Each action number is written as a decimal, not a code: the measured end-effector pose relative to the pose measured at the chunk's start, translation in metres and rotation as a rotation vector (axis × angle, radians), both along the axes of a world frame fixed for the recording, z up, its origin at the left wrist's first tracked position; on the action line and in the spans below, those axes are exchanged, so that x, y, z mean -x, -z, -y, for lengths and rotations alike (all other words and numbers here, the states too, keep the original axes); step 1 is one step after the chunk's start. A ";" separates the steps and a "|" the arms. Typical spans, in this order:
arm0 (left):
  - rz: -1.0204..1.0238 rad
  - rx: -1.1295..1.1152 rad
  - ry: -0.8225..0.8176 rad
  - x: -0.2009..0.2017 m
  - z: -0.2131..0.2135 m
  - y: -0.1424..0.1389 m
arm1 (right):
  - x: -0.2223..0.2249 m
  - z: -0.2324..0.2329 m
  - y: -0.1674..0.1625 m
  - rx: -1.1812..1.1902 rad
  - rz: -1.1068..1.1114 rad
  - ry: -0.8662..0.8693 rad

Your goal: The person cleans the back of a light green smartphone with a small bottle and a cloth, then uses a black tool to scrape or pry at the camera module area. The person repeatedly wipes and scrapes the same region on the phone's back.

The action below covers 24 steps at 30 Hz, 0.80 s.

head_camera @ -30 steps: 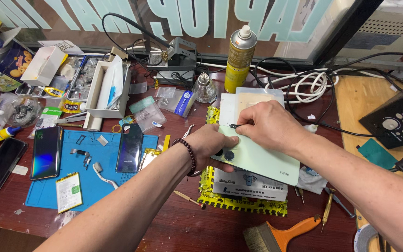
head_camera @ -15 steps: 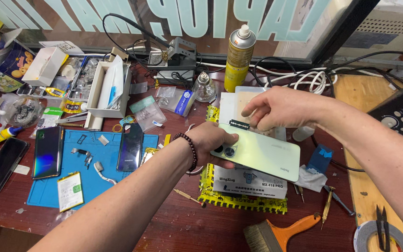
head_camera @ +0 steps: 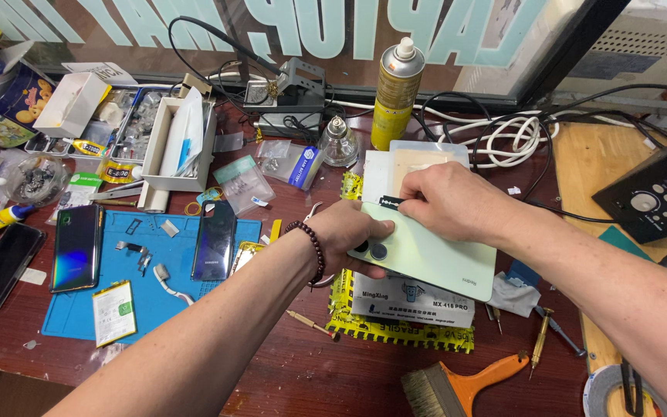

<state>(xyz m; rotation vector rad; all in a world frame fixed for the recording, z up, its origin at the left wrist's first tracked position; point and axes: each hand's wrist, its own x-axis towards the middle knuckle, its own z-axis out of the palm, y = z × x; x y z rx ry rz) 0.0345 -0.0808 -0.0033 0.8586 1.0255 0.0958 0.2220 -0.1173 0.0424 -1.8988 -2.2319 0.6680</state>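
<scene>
Hands on a pale green phone back above a cluttered tabletop (head_camera: 287, 378)
Left hand (head_camera: 353, 235) grips the pale green phone (head_camera: 434, 259) at its camera corner, over a yellow-edged pad (head_camera: 403, 332); right hand (head_camera: 445, 202) is closed, pinching a thin dark blade (head_camera: 389, 202) at the phone's top edge. Blue mat (head_camera: 140, 297) lies left, brush (head_camera: 461, 384) near the front

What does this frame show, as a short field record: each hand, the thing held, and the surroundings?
left hand: grips the camera end of the pale green phone, back side up
right hand: holds a thin dark blade at the phone's top edge
under phone: yellow-edged mat
nearby: blue work mat, spray can, orange-handled brush
</scene>
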 end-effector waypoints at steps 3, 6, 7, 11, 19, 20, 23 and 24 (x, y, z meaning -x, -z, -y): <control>-0.006 -0.008 -0.012 0.001 0.002 0.000 | 0.002 0.000 0.004 0.037 0.008 0.042; 0.003 -0.014 -0.004 0.001 0.003 0.000 | 0.003 0.000 0.004 0.042 0.023 0.051; 0.009 -0.008 -0.003 0.000 0.002 0.001 | 0.003 0.001 0.003 0.029 0.007 0.052; 0.006 0.006 0.000 0.000 0.001 0.001 | 0.003 0.011 0.001 -0.098 -0.021 -0.029; -0.005 -0.033 0.005 0.001 0.004 -0.003 | 0.011 0.026 0.017 -0.487 -0.153 -0.074; -0.012 -0.036 0.007 0.001 0.004 -0.003 | 0.011 0.028 0.020 -0.512 -0.148 -0.068; 0.011 -0.045 0.011 0.003 0.005 -0.004 | 0.012 0.031 0.025 -0.566 -0.181 -0.084; 0.030 -0.046 0.014 0.003 0.005 -0.004 | 0.012 0.032 0.026 -0.583 -0.186 -0.083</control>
